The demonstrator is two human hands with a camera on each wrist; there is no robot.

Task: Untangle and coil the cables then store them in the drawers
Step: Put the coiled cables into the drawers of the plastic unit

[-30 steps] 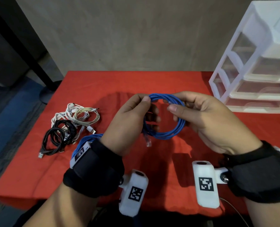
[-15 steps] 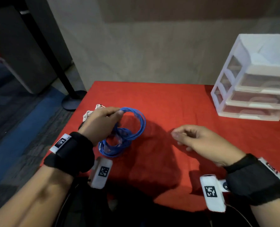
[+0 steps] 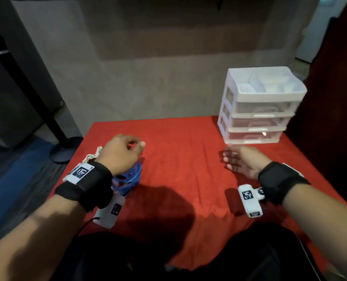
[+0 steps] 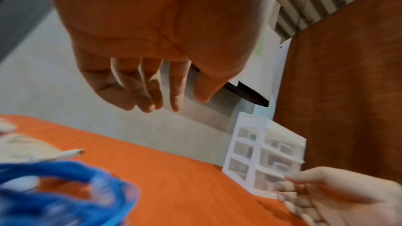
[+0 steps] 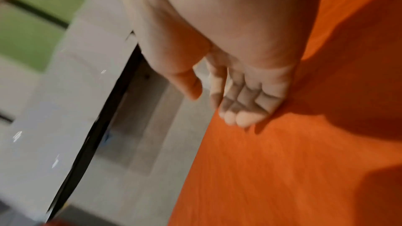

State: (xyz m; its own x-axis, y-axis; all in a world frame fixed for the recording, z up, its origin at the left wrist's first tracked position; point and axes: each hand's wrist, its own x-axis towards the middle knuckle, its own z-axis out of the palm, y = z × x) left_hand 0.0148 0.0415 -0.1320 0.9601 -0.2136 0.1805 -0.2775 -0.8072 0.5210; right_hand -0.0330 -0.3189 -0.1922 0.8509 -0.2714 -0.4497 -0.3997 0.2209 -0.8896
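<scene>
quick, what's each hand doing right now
Left hand: open, fingers loosely curled, holding nothing, above the coiled blue cable.
Right hand: open, holding nothing, near the white plastic drawer unit.

Your left hand covers most of the blue cable coil and the white cables. Motion blur smears the drawer unit, so its contents stay unreadable.

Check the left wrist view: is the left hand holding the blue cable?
No, the left hand hangs above the blue cable with relaxed fingers, holding nothing.
</scene>
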